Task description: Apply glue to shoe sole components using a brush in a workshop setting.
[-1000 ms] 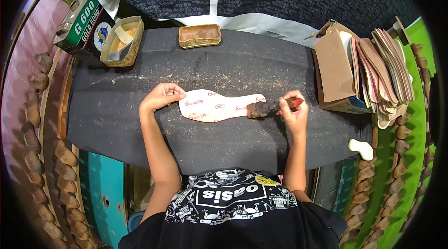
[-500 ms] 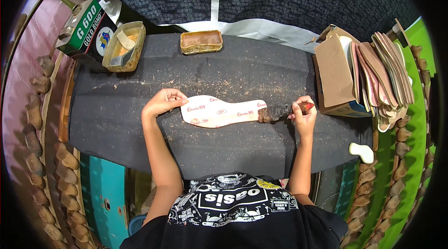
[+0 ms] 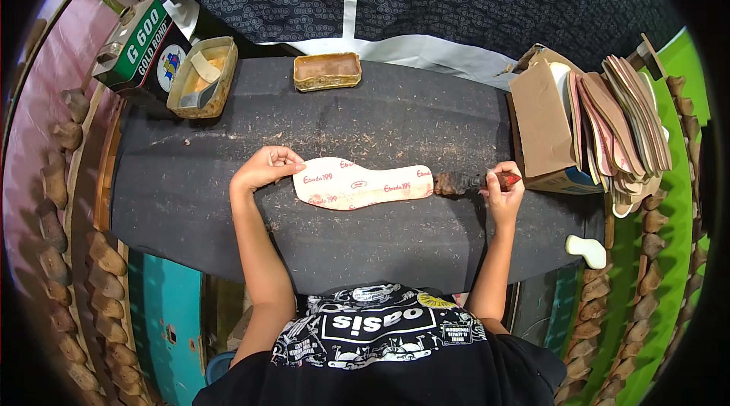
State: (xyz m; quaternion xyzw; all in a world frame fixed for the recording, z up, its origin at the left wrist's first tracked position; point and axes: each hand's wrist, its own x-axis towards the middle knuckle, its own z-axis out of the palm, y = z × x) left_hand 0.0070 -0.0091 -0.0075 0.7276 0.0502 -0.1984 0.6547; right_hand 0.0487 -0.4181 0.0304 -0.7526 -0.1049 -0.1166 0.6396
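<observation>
A pale insole [image 3: 363, 184] with red print lies across the middle of the dark-covered table, its broad end to the left. My left hand [image 3: 266, 167] pinches the upper edge of that broad end between thumb and fingers. In my right hand [image 3: 503, 185] is a brush [image 3: 460, 183] with a red handle tip and dark, caked bristles. The fingers close round its handle. The bristle tip meets the narrow right end of the insole, where a darker patch shows along the edge.
A shallow tub [image 3: 328, 71] of brownish stuff stands at the back. Back left are a rectangular can [image 3: 141, 49] and a yellowish tub [image 3: 201, 102] with scrapers. A cardboard box [image 3: 541, 121] of stacked insoles [image 3: 627, 117] stands right. A cream sole-shaped piece [image 3: 586, 251] lies at the right edge.
My right hand and the brush have moved right, from over the insole's narrow end to its very tip. The left hand stays at the broad end.
</observation>
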